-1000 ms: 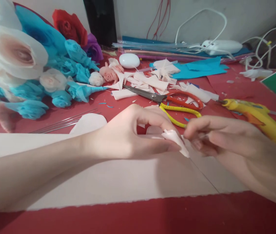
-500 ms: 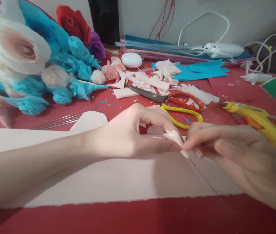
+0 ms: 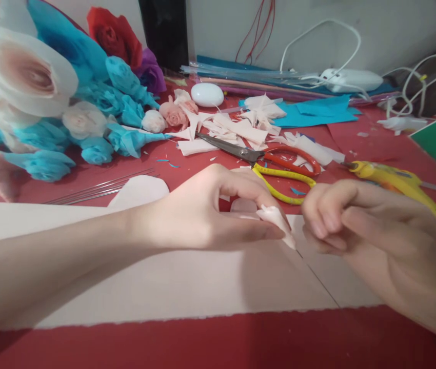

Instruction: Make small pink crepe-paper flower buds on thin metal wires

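My left hand [image 3: 218, 210] pinches a small white paper flower bud [image 3: 275, 221] between thumb and fingers. From the bud's lower tip a thin wire stem [image 3: 318, 279] slants down to the right, over a pale sheet of paper [image 3: 156, 287]. Just right of the bud, apart from it, is my right hand [image 3: 360, 220]. Its fingers are curled with the thumb pressed against them; whatever they hold, if anything, is too small or hidden to make out. Behind the hands lie scissors [image 3: 244, 154] with one red and one yellow handle.
A yellow glue gun [image 3: 398, 187] lies at the right. White paper scraps [image 3: 237, 128] and blue crepe paper [image 3: 318, 111] spread across the back. Blue paper flowers [image 3: 97, 149] and larger blooms crowd the left, near several thin wires [image 3: 98, 189]. A white cabled device [image 3: 351, 80] sits behind.
My right hand has let go of the bud's base and moved slightly right and up, its fingers curling in. My left hand keeps its pinch on the bud.
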`<state>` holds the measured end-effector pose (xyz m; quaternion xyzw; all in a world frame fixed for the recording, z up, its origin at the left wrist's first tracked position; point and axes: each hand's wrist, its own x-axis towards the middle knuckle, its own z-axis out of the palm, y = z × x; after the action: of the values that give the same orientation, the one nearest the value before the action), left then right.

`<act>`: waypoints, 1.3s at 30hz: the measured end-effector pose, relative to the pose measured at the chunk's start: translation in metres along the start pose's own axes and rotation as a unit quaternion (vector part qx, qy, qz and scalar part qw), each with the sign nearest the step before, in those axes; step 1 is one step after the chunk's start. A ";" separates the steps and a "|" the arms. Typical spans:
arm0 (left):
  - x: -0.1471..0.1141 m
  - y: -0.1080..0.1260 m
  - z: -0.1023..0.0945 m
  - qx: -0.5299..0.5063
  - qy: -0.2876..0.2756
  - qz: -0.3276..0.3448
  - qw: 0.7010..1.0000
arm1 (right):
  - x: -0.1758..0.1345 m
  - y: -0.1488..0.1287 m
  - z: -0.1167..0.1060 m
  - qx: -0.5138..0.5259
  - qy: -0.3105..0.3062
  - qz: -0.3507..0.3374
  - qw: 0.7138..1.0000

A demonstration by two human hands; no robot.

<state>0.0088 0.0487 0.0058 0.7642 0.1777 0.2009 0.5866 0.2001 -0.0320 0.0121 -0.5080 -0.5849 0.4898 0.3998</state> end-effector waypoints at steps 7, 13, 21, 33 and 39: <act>0.000 0.001 0.000 -0.001 0.001 0.016 1.000 | 0.005 -0.010 0.005 0.170 0.020 0.087 0.981; -0.001 -0.004 0.001 0.005 0.009 0.031 0.999 | 0.004 -0.010 0.005 0.159 0.030 0.077 0.984; -0.001 -0.002 0.000 0.009 0.004 0.031 0.999 | 0.005 -0.007 0.002 0.099 0.011 0.061 0.993; 0.000 -0.004 0.001 0.009 0.000 0.036 0.999 | 0.004 -0.004 0.005 0.074 0.012 0.069 0.995; -0.001 -0.003 0.000 0.026 0.000 0.033 0.999 | 0.004 -0.002 0.003 0.124 0.023 0.061 0.990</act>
<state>0.0077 0.0493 0.0024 0.7847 0.1577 0.2149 0.5597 0.1960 -0.0282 0.0128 -0.5005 -0.4782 0.5700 0.4426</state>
